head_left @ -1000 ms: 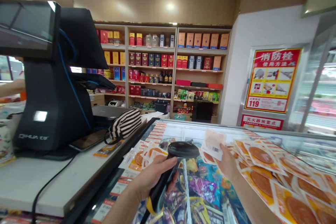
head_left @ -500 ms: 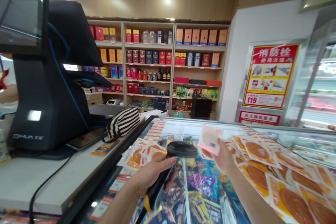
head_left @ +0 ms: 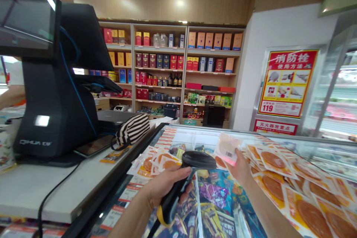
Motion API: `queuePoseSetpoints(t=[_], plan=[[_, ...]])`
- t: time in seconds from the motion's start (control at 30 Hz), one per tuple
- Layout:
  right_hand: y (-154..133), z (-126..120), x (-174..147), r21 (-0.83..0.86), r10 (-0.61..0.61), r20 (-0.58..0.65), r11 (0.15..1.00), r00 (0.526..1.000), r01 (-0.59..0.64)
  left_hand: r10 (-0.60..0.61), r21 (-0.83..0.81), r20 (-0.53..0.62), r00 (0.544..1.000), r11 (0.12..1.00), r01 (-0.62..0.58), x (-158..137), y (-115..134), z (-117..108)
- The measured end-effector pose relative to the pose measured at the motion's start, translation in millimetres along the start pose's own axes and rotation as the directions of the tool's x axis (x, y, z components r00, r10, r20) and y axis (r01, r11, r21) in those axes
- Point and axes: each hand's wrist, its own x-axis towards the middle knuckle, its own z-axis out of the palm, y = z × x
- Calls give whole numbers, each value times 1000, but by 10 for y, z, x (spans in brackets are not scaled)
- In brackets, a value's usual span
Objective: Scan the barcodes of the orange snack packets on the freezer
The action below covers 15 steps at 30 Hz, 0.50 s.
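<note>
My left hand (head_left: 167,184) is wrapped round the handle of a black barcode scanner (head_left: 198,160) with a yellow trim at its base. The scanner's head points right, towards a flat clear food packet (head_left: 228,148) with a barcode label. That packet is pinched by its right edge in my right hand (head_left: 240,167), and a reddish glow lies on its lower part. Round flat snacks in orange-and-white packets (head_left: 275,159) lie on the glass to the right of my right hand. A smaller heap of similar packets (head_left: 152,161) lies left of the scanner.
Below my hands is a glass-topped freezer (head_left: 184,129) with colourful wrapped goods inside. A black checkout terminal (head_left: 55,111) stands on the white counter (head_left: 55,189) at left, near a striped pouch (head_left: 135,129). Another person's arm (head_left: 12,95) shows behind it. Stocked shelves (head_left: 158,68) line the back.
The scanner and my left hand have shifted slightly right in view. The food packet has also moved a little right, still in my right hand. The other person's arm shows more.
</note>
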Motion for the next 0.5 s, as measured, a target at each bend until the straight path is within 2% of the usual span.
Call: queuePoseSetpoints(t=[0.2, 0.33, 0.43, 0.5], plan=[[23, -25, 23, -15, 6, 23, 1000, 1000, -6, -4, -17, -23, 1000, 1000, 4, 33, -39, 30], [26, -19, 33, -26, 26, -24, 999, 999, -26, -8, -34, -17, 1000, 999, 7, 22, -15, 14], [59, -48, 50, -85, 6, -35, 996, 999, -9, -12, -3, -99, 995, 1000, 11, 16, 17, -37], [84, -66, 42, -222, -100, 6, 970, 995, 99, 14, 32, -188, 982, 999, -8, 21, 44, -104]])
